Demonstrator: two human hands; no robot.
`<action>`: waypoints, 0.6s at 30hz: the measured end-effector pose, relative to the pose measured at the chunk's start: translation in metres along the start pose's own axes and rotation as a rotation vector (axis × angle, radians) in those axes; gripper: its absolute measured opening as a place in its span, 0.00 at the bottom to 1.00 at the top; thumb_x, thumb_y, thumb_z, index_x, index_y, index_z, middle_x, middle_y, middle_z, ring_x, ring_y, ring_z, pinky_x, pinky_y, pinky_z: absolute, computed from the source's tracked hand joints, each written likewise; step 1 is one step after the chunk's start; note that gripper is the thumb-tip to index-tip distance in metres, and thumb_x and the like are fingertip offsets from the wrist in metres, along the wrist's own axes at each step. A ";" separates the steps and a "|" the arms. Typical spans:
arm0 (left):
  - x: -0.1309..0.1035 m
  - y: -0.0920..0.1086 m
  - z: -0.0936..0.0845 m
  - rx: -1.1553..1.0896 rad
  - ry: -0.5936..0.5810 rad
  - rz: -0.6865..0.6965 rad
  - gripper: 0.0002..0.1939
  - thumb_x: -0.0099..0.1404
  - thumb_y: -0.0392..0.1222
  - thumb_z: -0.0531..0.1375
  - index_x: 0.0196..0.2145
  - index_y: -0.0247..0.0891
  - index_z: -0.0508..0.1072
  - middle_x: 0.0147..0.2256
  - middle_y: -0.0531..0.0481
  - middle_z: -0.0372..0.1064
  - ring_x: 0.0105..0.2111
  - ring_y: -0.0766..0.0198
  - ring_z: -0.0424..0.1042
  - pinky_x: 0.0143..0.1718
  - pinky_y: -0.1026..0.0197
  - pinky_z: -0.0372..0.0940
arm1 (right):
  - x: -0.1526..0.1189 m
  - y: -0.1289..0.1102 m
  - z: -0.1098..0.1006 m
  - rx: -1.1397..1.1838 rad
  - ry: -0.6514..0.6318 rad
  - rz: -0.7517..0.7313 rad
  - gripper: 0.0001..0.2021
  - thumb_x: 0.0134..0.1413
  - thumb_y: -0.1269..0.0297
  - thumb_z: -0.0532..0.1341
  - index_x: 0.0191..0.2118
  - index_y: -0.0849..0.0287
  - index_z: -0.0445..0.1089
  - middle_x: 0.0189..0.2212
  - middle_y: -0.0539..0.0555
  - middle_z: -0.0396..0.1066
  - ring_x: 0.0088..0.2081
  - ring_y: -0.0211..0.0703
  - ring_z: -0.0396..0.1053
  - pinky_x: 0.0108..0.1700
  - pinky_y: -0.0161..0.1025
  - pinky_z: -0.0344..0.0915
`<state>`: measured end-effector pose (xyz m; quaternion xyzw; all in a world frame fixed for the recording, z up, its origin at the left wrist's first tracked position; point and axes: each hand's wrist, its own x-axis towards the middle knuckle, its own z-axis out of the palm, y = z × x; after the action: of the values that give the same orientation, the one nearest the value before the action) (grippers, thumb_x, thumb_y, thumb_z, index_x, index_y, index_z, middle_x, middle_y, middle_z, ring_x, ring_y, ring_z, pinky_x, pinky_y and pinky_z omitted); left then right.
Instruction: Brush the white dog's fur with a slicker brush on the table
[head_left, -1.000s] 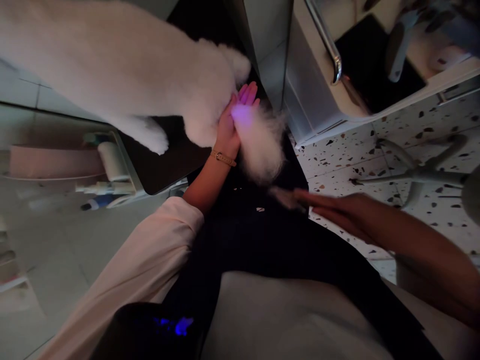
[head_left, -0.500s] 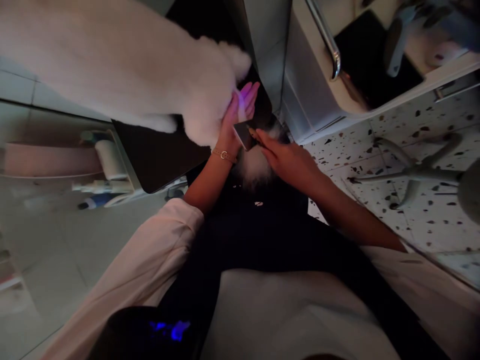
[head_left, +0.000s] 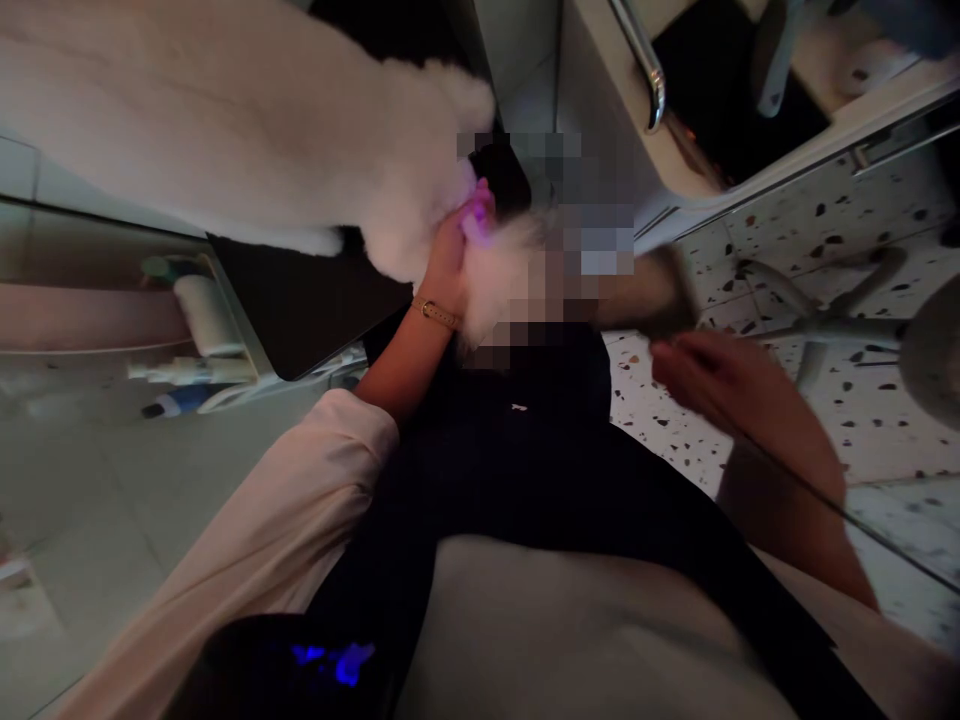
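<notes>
A white fluffy dog (head_left: pixel 300 130) stands on a black tabletop (head_left: pixel 300 310) at the upper left. My left hand (head_left: pixel 454 235), with a strap at the wrist, is closed at the dog's fur, and purple light falls on its fingers. A pale tuft of fur (head_left: pixel 499 280) shows just right of that hand; which part of the dog it belongs to, I cannot tell. My right hand (head_left: pixel 720 370) is closed around the handle of a slicker brush (head_left: pixel 660 290), blurred by motion and apart from the fur. Coarse pixel squares hide the area between the tuft and the brush.
At the upper right stands a pale cabinet (head_left: pixel 600 110) with a metal rail (head_left: pixel 641 70) and tools on top. A wheeled stool base (head_left: pixel 825 300) is on the speckled floor. Bottles (head_left: pixel 206 315) sit on a rack below the table at left.
My right hand has swung right with the brush, away from the left hand. The left hand's fingers, outstretched before, are now curled in. The view has shifted slightly.
</notes>
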<state>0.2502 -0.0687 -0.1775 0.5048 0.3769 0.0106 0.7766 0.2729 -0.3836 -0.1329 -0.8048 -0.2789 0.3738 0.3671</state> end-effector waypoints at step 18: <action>-0.134 -0.003 0.021 1.173 -0.308 0.038 0.17 0.71 0.54 0.61 0.28 0.42 0.74 0.31 0.46 0.73 0.37 0.54 0.76 0.55 0.55 0.70 | 0.141 -0.025 0.072 0.875 -0.191 0.019 0.19 0.68 0.55 0.59 0.60 0.53 0.69 0.26 0.45 0.66 0.26 0.30 0.65 0.27 0.25 0.63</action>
<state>0.1660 -0.1397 -0.0991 0.8510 0.1941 -0.2582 0.4140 0.2903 -0.2394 -0.2017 -0.5382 -0.1201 0.5327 0.6420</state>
